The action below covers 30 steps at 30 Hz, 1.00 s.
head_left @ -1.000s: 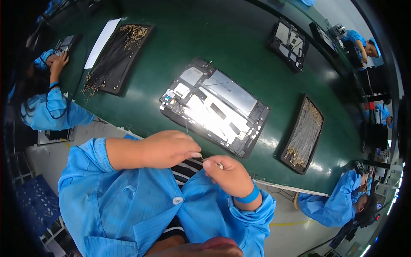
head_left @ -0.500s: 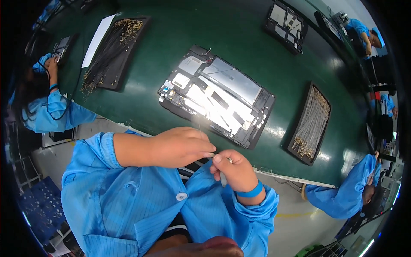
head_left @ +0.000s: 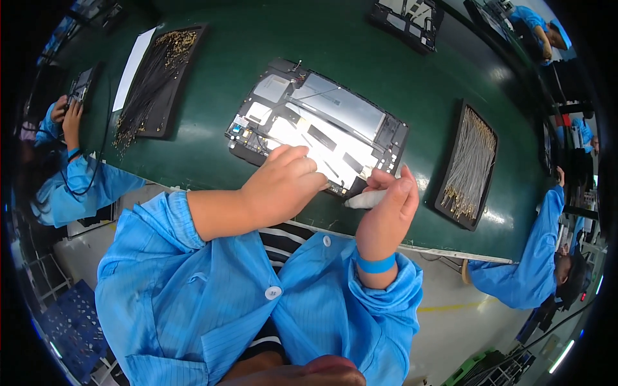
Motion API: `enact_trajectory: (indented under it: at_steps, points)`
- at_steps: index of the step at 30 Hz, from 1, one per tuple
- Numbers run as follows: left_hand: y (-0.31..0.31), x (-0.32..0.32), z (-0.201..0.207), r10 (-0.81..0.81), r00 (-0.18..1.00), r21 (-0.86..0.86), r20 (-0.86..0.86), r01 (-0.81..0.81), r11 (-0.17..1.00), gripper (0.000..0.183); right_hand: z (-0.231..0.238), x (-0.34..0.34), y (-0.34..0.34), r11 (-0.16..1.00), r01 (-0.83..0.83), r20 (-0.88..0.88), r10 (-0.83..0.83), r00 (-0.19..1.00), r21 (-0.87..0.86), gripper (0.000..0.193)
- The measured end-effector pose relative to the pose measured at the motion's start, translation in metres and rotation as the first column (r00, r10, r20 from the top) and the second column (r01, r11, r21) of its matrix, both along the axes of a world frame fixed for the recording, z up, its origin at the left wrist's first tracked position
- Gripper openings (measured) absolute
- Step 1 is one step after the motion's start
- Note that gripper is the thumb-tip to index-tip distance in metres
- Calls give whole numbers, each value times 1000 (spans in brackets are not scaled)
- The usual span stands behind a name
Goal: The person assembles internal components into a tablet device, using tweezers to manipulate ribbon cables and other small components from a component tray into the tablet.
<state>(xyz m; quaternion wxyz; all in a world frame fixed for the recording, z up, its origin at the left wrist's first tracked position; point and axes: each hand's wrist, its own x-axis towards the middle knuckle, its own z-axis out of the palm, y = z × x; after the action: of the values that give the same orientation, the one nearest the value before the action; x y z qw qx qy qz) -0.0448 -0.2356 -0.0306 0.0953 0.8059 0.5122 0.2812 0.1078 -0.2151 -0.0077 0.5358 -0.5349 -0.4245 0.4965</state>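
Note:
An opened tablet [head_left: 335, 103] lies tilted on the green table in front of me, its battery and inner parts bare. My left hand [head_left: 283, 183] is over the tablet's near edge with its fingers curled in; their tips are hidden beneath it. My right hand [head_left: 389, 209] is at the near right corner, its thumb and fingers drawn together. Along its fingers shows a white, tapered piece [head_left: 365, 200], perhaps a finger cover; I cannot tell. What either hand pinches is hidden. A blue band [head_left: 376, 264] circles my right wrist.
A black tray [head_left: 168, 112] of black cables stands at the left beside a white sheet [head_left: 132, 71]. Another tray [head_left: 468, 161] at the right holds grey cables. A second opened device [head_left: 405, 22] lies at the back. People in blue work at both sides.
Both hands have moved apart and forward, from in front of my chest to the tablet's near edge. The tablet and trays appear slightly shifted in the view.

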Motion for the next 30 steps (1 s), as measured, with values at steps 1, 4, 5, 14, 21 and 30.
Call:
enact_trajectory:
  at_steps: [1,4,5,14,21,30]
  points:
    - [-1,0,0,0,1000,0,-2,0,1000,9,-4,-2,-1,1000,0,-2,0,1000,0,37]
    - [-3,1,1,16,998,-72,-55,-20,997,17,-17,-5,-3,990,7,41,-13,999,143,33]
    - [-3,1,1,12,999,-61,-50,-15,998,17,-24,-5,-3,979,6,68,-20,997,204,31]
    - [-2,0,1,-1,997,-72,-74,-5,997,17,-43,-7,-2,920,-48,140,-7,990,390,26]
    - [-1,0,4,-14,996,-114,-91,4,993,15,-37,-11,-3,904,-67,108,23,994,422,22]
    - [-1,-2,7,-39,994,-47,-104,34,998,12,-30,-14,8,823,-412,575,131,808,391,12]
